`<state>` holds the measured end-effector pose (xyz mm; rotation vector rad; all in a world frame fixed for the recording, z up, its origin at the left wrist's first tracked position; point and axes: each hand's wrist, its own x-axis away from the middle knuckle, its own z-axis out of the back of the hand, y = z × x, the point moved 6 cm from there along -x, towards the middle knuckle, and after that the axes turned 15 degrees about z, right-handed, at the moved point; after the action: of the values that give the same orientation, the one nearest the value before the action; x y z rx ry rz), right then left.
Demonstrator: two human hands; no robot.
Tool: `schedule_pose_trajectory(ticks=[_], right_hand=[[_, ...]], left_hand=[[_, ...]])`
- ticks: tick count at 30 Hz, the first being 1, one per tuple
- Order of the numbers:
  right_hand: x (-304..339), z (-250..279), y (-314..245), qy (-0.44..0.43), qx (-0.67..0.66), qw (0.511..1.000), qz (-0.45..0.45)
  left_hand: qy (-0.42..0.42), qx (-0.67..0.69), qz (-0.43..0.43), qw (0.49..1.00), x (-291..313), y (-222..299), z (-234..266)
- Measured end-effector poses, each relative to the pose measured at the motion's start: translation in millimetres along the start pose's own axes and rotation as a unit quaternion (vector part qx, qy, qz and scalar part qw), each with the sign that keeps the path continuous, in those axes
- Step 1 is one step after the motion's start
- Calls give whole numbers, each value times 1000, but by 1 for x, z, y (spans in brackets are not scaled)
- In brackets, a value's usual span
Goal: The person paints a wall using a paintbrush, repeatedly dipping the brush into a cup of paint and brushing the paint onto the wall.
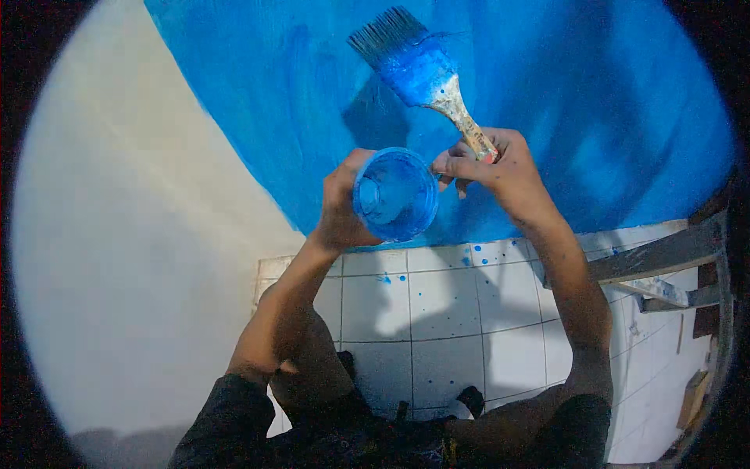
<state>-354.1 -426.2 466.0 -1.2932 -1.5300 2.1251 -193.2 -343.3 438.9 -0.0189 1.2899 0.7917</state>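
My left hand (344,199) is wrapped round the side of a cup (396,195) smeared with blue paint. Its mouth faces me, and blue paint coats the inside. In my right hand (488,162) is a wide paintbrush (437,82), gripped by its short wooden handle with the bristles pointing up and to the left. Blue paint covers the metal band and lower bristles, while the bristle tips look dark. The fingertips of my right hand are close to the cup's right rim. Behind both hands stands a wall painted blue (266,102).
An unpainted whitish wall (133,227) meets the blue one at the left. White floor tiles (445,305) below carry scattered blue drops. At the right stands a paint-marked wooden frame (664,262), perhaps a ladder or stool. My legs and feet are beneath my arms.
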Motion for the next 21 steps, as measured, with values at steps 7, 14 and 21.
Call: schedule_pose_trajectory(ticks=[7, 14, 21], right_hand=[[0, 2, 7, 10, -6, 1000, 0], [-1, 6, 12, 17, 5, 1000, -4], [0, 9, 11, 33, 19, 999, -2]], left_hand=[[32, 19, -19, 999, -3, 6, -1], [-1, -42, 7, 999, -4, 7, 3], [18, -62, 61, 996, -1, 0, 9]])
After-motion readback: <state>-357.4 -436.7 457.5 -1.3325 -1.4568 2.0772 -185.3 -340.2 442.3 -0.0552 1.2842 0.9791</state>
